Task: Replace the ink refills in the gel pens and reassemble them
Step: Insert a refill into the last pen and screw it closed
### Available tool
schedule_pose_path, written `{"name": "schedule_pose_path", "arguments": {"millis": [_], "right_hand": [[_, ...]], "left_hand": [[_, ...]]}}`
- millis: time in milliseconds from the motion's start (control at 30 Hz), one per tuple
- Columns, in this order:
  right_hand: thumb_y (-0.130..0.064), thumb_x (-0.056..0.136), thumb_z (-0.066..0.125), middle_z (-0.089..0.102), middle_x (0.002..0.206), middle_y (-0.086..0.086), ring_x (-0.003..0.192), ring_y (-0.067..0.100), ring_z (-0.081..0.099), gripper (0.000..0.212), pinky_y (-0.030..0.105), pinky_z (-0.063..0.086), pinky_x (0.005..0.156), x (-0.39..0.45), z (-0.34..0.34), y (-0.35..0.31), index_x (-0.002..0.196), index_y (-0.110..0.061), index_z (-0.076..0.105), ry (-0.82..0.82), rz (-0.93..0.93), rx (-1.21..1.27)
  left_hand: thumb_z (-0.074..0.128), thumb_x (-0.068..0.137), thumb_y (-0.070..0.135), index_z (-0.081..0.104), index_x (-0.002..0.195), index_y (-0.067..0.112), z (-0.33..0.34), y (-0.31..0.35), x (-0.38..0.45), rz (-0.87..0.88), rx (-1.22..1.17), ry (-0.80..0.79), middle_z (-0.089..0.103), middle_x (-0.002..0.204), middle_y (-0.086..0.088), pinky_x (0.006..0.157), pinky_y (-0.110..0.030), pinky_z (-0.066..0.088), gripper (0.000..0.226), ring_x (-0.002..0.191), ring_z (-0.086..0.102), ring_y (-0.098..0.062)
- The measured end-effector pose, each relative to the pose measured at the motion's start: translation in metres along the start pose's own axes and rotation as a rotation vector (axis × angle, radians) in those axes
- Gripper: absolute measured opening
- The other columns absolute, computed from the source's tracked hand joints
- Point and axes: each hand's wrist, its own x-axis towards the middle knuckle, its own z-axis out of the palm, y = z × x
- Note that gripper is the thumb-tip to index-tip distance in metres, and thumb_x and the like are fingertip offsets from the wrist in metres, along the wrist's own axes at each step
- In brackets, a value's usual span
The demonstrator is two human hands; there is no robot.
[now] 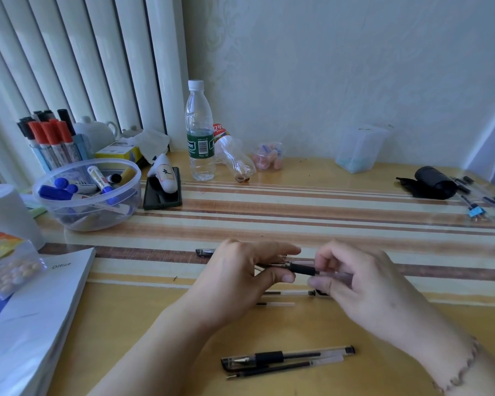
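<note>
Beyond the water bottle (199,132) toward the near edge, the striped table (312,212) lies bare and passable. Left of the bottle a phone (162,192) and marker bowl (87,194) crowd the way; right, a crushed bottle (236,158) lies just beside it.

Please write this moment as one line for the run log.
step: reassembling pen | left hand: holds pen tip end | right hand: holds clear barrel | near edge: capped pen, loose refill

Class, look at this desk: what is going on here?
A person is working on a gel pen over a striped table. The left hand pinches its tip end; the right hand grips the clear barrel. Two loose refills lie under the hands. Nearer the person lie a capped pen and another refill.
</note>
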Motion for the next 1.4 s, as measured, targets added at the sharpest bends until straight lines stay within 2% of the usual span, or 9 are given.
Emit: {"name": "schedule_pose_path", "arguments": {"millis": [133,233,400,533,600,800,1000,1300,1400], "right_hand": [[-0.061,0.091,0.036,0.058,0.055,-0.015,0.053,0.006,0.059,0.024,0.016,0.039,0.044,-0.001,0.0,-0.001,0.071,-0.055,0.048,-0.005,-0.031,-0.019],[-0.07,0.079,0.051,0.06,0.071,-0.013,0.063,0.009,0.06,0.026,0.023,0.048,0.052,-0.001,0.0,0.0,0.092,-0.048,0.05,-0.021,-0.008,0.029],[-0.054,0.084,0.048,0.06,0.059,-0.02,0.058,0.004,0.058,0.02,0.013,0.035,0.044,-0.002,-0.001,0.0,0.076,-0.038,0.057,0.034,0.0,-0.1],[-0.035,0.094,0.048,0.054,0.054,-0.033,0.051,0.005,0.056,0.028,0.013,0.036,0.045,-0.004,-0.002,0.002,0.066,-0.041,0.051,0.022,0.009,-0.145],[-0.046,0.092,0.036,0.058,0.055,-0.027,0.049,0.014,0.056,0.035,0.021,0.044,0.049,-0.004,-0.002,0.001,0.063,-0.037,0.053,-0.061,0.051,-0.04],[-0.056,0.086,0.038,0.063,0.057,-0.012,0.057,0.01,0.062,0.026,0.029,0.051,0.052,-0.001,-0.01,0.005,0.069,-0.048,0.055,0.032,0.073,0.017],[-0.063,0.079,0.046,0.066,0.081,-0.026,0.065,0.004,0.065,0.025,0.035,0.057,0.06,-0.001,-0.008,0.005,0.085,-0.043,0.06,0.082,0.085,-0.043],[-0.061,0.079,0.049,0.064,0.07,-0.027,0.066,-0.006,0.062,0.026,0.027,0.054,0.053,-0.001,-0.006,-0.004,0.085,-0.04,0.063,0.125,0.003,-0.124],[-0.054,0.084,0.059,0.066,0.072,-0.025,0.068,-0.006,0.062,0.019,0.027,0.053,0.052,-0.001,-0.004,-0.006,0.085,-0.036,0.065,0.16,-0.055,-0.12]], "left_hand": [[0.076,0.08,0.035,0.059,0.084,0.037,-0.001,0.001,0.001,-0.05,-0.027,0.015,0.075,0.082,0.022,0.067,-0.019,0.049,0.017,0.073,0.071,-0.008],[0.079,0.078,0.022,0.062,0.075,0.03,-0.002,0.001,0.001,-0.052,-0.07,0.017,0.07,0.069,0.02,0.065,-0.003,0.043,0.02,0.074,0.069,0.004],[0.079,0.077,0.029,0.066,0.072,0.025,-0.003,-0.001,0.001,-0.016,-0.101,0.034,0.071,0.066,0.006,0.06,-0.021,0.051,0.014,0.065,0.068,-0.007],[0.076,0.08,0.03,0.065,0.072,0.018,0.001,0.0,-0.001,0.059,-0.077,0.029,0.07,0.068,0.0,0.057,-0.034,0.05,0.018,0.061,0.064,-0.015],[0.075,0.081,0.028,0.067,0.074,0.015,0.003,-0.001,-0.002,0.086,-0.041,0.022,0.071,0.07,-0.002,0.058,-0.036,0.05,0.017,0.064,0.066,-0.018],[0.077,0.071,0.04,0.069,0.091,0.025,-0.002,0.003,0.001,-0.025,-0.147,0.051,0.071,0.08,0.013,0.072,-0.01,0.05,0.026,0.08,0.067,0.0],[0.077,0.078,0.029,0.066,0.089,0.028,-0.004,0.0,0.003,-0.149,-0.154,0.024,0.069,0.078,0.015,0.068,-0.008,0.047,0.015,0.077,0.063,0.005],[0.077,0.078,0.03,0.07,0.088,0.024,0.001,0.003,0.003,-0.117,-0.124,-0.045,0.059,0.059,0.018,0.053,-0.007,0.034,0.014,0.052,0.049,0.002],[0.076,0.08,0.027,0.068,0.098,0.027,0.004,0.005,0.002,-0.117,-0.139,-0.097,0.069,0.078,0.014,0.061,-0.008,0.04,0.02,0.061,0.055,0.006]]}}
